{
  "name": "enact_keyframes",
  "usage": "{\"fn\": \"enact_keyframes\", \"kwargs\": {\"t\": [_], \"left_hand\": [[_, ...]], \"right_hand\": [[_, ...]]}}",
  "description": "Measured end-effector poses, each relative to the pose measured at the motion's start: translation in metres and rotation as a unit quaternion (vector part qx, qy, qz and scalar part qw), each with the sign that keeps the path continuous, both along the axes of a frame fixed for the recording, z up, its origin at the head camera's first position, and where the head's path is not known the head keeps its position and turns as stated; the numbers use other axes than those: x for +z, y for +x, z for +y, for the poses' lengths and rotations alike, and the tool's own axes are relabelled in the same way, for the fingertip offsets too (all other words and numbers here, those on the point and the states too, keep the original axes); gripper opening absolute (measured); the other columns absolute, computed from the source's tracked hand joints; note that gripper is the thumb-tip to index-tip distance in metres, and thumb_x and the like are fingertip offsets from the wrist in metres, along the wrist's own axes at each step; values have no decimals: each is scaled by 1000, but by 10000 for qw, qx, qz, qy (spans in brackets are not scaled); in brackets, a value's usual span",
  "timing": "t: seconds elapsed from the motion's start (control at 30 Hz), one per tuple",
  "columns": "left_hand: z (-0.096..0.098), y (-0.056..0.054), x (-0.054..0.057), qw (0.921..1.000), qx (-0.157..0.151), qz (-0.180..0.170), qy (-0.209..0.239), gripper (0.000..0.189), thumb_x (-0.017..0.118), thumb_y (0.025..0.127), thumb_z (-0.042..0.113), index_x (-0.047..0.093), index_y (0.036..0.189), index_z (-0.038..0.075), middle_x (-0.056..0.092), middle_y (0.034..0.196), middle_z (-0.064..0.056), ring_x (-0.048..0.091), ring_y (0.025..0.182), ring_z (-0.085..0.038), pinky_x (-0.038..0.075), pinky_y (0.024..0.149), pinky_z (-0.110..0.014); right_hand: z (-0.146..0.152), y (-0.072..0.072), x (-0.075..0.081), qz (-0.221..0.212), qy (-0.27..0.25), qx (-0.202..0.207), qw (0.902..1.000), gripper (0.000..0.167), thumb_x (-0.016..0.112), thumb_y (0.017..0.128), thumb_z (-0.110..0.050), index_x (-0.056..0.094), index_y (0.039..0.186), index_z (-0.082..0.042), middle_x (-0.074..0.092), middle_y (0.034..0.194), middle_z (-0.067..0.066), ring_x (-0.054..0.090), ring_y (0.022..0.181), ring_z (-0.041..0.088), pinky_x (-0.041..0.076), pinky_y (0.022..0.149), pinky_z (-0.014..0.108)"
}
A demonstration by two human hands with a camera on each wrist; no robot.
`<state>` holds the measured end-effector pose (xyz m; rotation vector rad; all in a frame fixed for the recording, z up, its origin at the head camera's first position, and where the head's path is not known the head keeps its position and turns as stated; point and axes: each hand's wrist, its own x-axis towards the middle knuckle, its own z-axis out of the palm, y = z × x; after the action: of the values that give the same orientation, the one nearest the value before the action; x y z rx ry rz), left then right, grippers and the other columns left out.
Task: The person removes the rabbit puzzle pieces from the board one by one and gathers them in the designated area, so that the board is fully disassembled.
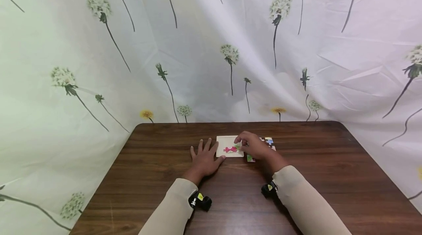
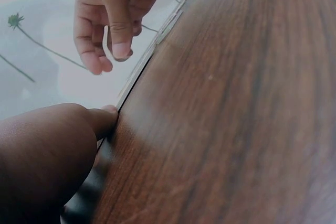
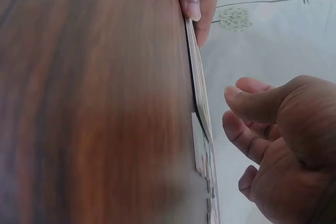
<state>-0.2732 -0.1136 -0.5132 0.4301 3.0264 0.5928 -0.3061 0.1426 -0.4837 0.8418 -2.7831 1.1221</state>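
Note:
A white puzzle board (image 1: pixel 225 142) lies flat on the brown table, with joined pink and green jigsaw pieces (image 1: pixel 230 149) near its front edge. My left hand (image 1: pixel 203 161) rests beside it with spread fingers, the thumb and a fingertip touching its left side. Over the board's right part hovers my right hand (image 1: pixel 255 146), its fingers loosely bent. In the right wrist view a gap shows between the thumb and fingers of the right hand (image 3: pixel 283 129), and no piece is visible there. Part of the board is hidden below this hand.
Several colourful jigsaw pieces (image 1: pixel 269 140) lie right of the board, partly covered by the right hand and wrist. The wooden table (image 1: pixel 158 161) reaches back to a white flowered cloth (image 1: pixel 197 62). Each wrist carries a small black camera (image 1: pixel 201 201).

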Motion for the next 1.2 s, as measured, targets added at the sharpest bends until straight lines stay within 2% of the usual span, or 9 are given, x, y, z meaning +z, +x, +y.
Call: {"fn": "enact_keyframes", "kwargs": {"t": [0.23, 0.6, 0.83, 1.0, 1.2], "left_hand": [[0, 0, 2, 10000, -15, 9, -12, 73, 55, 110, 59, 42, 170, 20, 28, 181, -15, 14, 169, -49, 8, 127, -83], [-1, 2, 3, 10000, -7, 24, -33, 73, 55, 110, 60, 43, 170, 20, 29, 181, -16, 16, 169, -50, 9, 127, -83], [0, 2, 4, 10000, -23, 33, 19, 73, 55, 110, 59, 43, 169, 19, 29, 180, -16, 16, 169, -50, 8, 127, -83], [0, 1, 1, 10000, -12, 39, -32, 73, 55, 110, 60, 42, 170, 20, 29, 181, -16, 15, 169, -49, 8, 127, -83], [0, 0, -1, 10000, -18, 60, 21, 73, 55, 110, 60, 42, 170, 20, 29, 181, -15, 15, 169, -49, 8, 127, -83]], "right_hand": [[-8, -4, 2, -296, 52, 79, 9995, 21, 74, 100, 4, 75, 121, -2, 68, 126, 14, 63, 96, 18, 56, 85, 37], [-21, -9, 2, -487, 376, 66, 9981, 19, 77, 101, -3, 76, 120, -5, 70, 121, 11, 71, 102, 23, 61, 90, 41], [-25, -9, 5, -625, 617, -130, 9961, 18, 77, 101, -3, 77, 118, -9, 71, 119, 8, 69, 99, 21, 60, 90, 43], [-26, -10, 2, -534, 869, -222, 9945, 19, 79, 98, -2, 79, 116, -10, 72, 118, 7, 70, 97, 19, 59, 93, 46], [-27, -11, -1, -672, 953, -266, 9928, 21, 81, 97, -3, 79, 117, -10, 71, 118, 8, 68, 96, 19, 54, 98, 52]]}}
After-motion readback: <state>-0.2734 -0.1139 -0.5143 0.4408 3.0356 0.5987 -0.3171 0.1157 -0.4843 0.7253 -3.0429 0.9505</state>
